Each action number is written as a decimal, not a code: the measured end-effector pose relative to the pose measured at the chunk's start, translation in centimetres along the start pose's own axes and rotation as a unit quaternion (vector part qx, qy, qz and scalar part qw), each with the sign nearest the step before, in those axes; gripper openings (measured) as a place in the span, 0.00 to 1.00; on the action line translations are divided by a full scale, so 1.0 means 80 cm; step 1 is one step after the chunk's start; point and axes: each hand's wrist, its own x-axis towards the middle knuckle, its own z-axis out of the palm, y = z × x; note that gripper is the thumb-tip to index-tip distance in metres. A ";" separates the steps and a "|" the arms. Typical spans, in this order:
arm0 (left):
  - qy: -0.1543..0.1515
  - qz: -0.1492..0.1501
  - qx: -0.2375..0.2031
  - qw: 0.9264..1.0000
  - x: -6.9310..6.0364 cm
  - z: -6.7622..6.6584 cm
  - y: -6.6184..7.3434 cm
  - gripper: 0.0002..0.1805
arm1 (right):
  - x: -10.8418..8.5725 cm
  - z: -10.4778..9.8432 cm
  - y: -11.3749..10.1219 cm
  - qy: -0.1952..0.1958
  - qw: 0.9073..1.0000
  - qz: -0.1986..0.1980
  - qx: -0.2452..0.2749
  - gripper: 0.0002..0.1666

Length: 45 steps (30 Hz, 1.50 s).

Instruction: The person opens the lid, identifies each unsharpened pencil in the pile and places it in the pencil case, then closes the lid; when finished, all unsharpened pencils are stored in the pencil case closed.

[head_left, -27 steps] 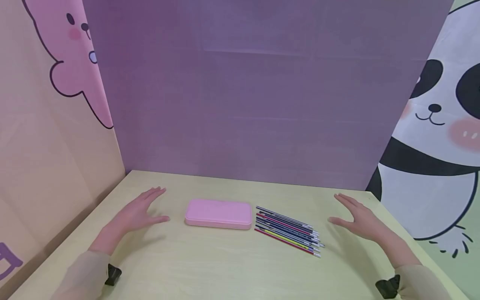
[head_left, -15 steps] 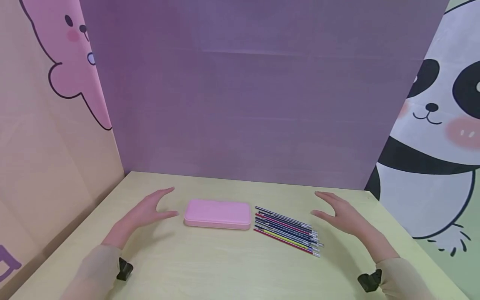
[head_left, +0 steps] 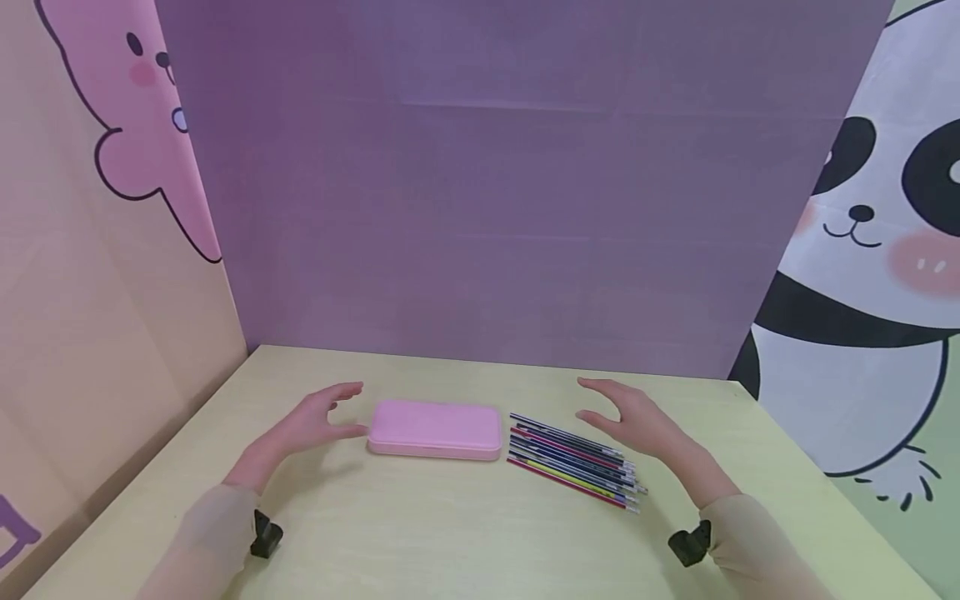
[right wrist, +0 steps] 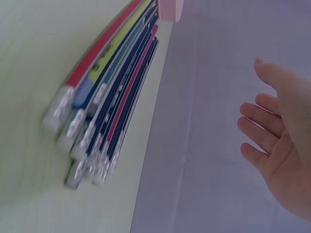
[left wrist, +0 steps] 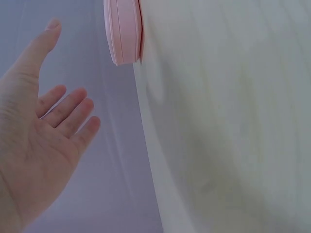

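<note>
A closed pink pencil case point(head_left: 435, 429) lies flat near the middle of the table. Just right of it several pencils point(head_left: 573, 462) lie side by side, dark blue, red and yellow, their eraser ends toward the right. My left hand point(head_left: 315, 421) hovers at the left end of the case, thumb and fingers spread apart, holding nothing. In the left wrist view, the palm point(left wrist: 43, 155) faces the case's end. Above the right part of the pencils hangs my right hand point(head_left: 633, 417), also holding nothing, thumb apart from the fingers. The right wrist view shows its relaxed fingers point(right wrist: 260, 126) apart from the pencils.
The light wooden table point(head_left: 450, 533) ends at a purple backdrop point(head_left: 487, 208). A printed cloth point(head_left: 112, 292) stands along the left side, and a panda print point(head_left: 862, 333) on the right. Each forearm wears a dark wrist device point(head_left: 266, 533).
Both hands have moved inward: the left one rightward to the end of the pencil case, the right one leftward over the pencils. The case and pencils have stayed in place.
</note>
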 end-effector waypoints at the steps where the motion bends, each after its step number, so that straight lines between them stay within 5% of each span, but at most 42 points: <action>1: -0.001 -0.002 -0.002 1.000 0.002 0.001 0.000 0.43 | 0.003 0.002 -0.003 0.000 1.000 -0.001 0.002 0.33; 15: -0.027 -0.036 -0.039 0.998 0.017 0.015 -0.001 0.45 | 0.039 0.032 -0.045 -0.016 0.999 -0.032 0.029 0.33; 30: -0.056 -0.087 -0.024 0.994 0.021 0.021 -0.004 0.45 | 0.073 0.078 -0.099 -0.058 0.993 -0.082 0.068 0.28; 45: -0.079 -0.074 -0.055 0.993 0.022 0.026 -0.006 0.41 | 0.095 0.116 -0.130 -0.133 0.981 -0.091 0.107 0.23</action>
